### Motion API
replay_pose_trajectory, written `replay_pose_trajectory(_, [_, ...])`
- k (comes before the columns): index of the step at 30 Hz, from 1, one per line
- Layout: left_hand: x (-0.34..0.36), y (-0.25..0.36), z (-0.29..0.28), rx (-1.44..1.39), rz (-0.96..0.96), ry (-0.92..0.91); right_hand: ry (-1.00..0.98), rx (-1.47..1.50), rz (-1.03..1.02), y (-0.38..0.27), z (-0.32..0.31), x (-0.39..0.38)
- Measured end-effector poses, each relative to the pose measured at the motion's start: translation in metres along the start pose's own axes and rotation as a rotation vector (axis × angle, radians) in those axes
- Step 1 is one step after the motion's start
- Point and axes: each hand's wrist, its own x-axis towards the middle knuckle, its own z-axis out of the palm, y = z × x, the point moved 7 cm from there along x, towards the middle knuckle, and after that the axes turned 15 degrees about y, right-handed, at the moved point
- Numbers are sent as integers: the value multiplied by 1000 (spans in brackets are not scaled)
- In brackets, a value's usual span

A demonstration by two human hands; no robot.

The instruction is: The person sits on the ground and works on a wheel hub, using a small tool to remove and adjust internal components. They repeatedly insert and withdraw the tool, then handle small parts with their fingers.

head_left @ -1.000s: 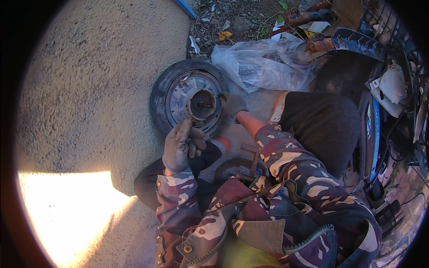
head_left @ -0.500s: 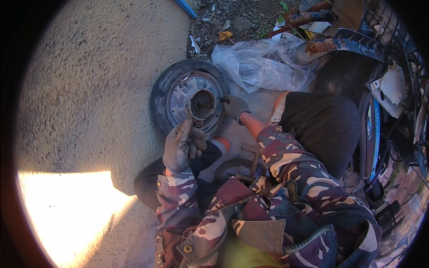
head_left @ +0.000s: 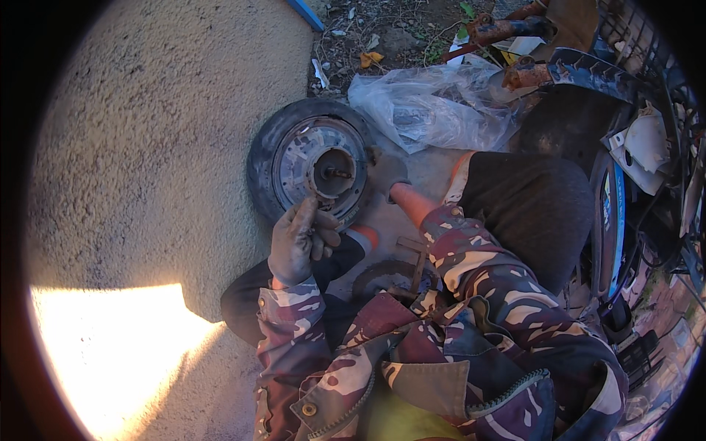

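A scooter-type wheel with a black tyre (head_left: 263, 158) and a grey metal hub (head_left: 293, 163) lies in front of me. A short dark axle (head_left: 338, 173) stands in the hub's round central recess. My left hand (head_left: 293, 242), in a grey work glove, is at the near edge of the hub, its fingers bent and drawn together; anything between the fingertips is too small to make out. My right hand (head_left: 388, 173), gloved too, is closed at the wheel's right side, beside the rim. Its fingertips are in shadow, so what they grip is hidden.
A rough wall (head_left: 169, 147) rises on the left. Beyond the wheel lies a crumpled clear plastic bag (head_left: 434, 110). Rusty metal parts (head_left: 526, 73) and a blue-edged panel (head_left: 610, 220) crowd the right side. Another small wheel (head_left: 379, 278) lies between my legs.
My right hand has shifted slightly and turned at the rim; the small dark thing at its fingertips no longer shows plainly. My left hand and the wheel stay nearly still.
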Motion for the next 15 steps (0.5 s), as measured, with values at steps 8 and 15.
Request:
replay_pose_trajectory(8, [-2, 1, -1, 8, -8, 4, -170, -3, -58, -4, 14, -5])
replay_pose_trajectory(15, [-4, 4, -3, 18, 0, 0, -83, 189, -56, -5, 17, -19])
